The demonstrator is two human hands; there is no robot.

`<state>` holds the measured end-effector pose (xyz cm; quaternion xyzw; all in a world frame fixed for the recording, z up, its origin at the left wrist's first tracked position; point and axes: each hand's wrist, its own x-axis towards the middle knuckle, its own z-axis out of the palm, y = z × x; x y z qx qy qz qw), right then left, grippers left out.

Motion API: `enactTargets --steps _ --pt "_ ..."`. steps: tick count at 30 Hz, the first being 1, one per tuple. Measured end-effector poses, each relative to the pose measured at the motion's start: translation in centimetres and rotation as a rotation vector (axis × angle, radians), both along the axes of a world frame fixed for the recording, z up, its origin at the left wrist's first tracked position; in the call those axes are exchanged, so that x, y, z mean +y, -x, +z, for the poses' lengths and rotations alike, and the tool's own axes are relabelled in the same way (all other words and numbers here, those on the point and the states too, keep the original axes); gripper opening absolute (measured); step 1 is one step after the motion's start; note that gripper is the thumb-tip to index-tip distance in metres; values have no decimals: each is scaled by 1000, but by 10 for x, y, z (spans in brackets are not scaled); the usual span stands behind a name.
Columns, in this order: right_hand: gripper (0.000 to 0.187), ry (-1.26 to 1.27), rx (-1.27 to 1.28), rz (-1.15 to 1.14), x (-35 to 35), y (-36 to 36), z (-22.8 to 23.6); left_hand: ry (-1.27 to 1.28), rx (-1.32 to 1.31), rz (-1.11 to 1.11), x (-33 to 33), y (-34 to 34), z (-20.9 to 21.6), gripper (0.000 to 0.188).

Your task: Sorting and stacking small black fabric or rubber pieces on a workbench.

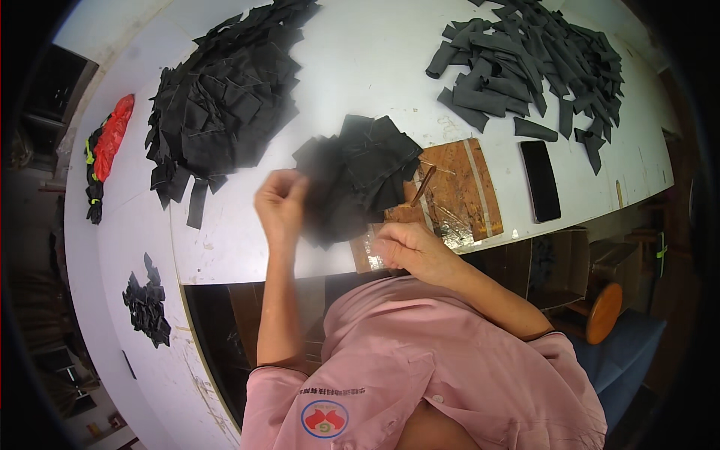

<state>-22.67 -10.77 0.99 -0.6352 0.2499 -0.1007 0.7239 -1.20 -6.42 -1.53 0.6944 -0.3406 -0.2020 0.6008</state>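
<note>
Your left hand (282,202) pinches a blurred black piece (322,184), nine o'clock on the middle pile (384,154); peel singly; your right hand (406,246) curls at five, hold unclear.

The white table (367,67) is bright, edges bow, and black cloth (324,199) blurs

Black phone (540,182) on white table (360,75), red bundle (115,135), perhaps plastic, at far left
</note>
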Motion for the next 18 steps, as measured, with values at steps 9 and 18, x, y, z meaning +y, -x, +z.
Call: enactTargets --steps 9,18 --pt "27 -134 -204 -165 4 -2 -2 17 644 -215 9 56 61 6" --pt "30 -652 -334 -293 11 9 4 -78 789 -405 14 86 73 2"
